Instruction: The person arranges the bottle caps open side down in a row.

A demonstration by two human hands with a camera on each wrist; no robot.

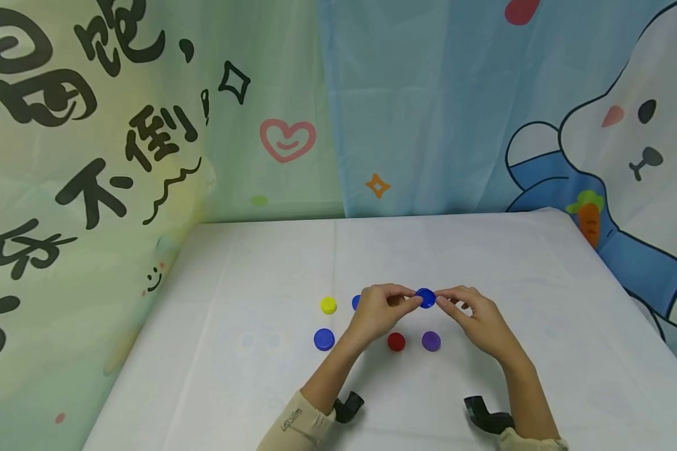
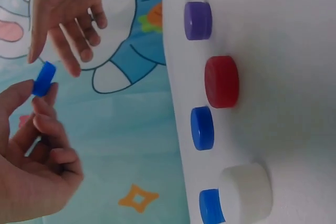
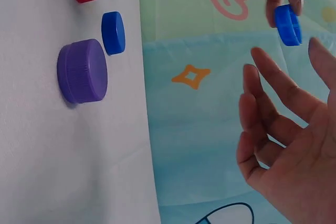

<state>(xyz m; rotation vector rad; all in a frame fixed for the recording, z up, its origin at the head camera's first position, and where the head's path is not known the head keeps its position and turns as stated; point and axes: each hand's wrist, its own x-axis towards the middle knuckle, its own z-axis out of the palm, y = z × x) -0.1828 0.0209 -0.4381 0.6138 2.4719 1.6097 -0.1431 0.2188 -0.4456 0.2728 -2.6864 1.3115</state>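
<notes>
A small blue bottle cap (image 1: 425, 298) is pinched between the thumb and fingers of my left hand (image 1: 379, 313), held above the table. Its hollow inside shows in the right wrist view, where the cap (image 3: 288, 25) is tilted. My right hand (image 1: 476, 322) is close by on the cap's right, fingers extended; in the right wrist view a gap separates its fingertips (image 3: 257, 55) from the cap. Below the hands, a red cap (image 1: 396, 341) and a purple cap (image 1: 431, 341) lie on the white tablecloth. Another blue cap (image 1: 356, 302) is partly hidden behind my left hand.
To the left lie a yellow cap (image 1: 328, 305) and a larger blue cap (image 1: 324, 339). A whitish cap (image 2: 247, 192) shows in the left wrist view, partly covering a blue one (image 2: 211, 206). Printed curtains (image 1: 395, 113) hang behind the table.
</notes>
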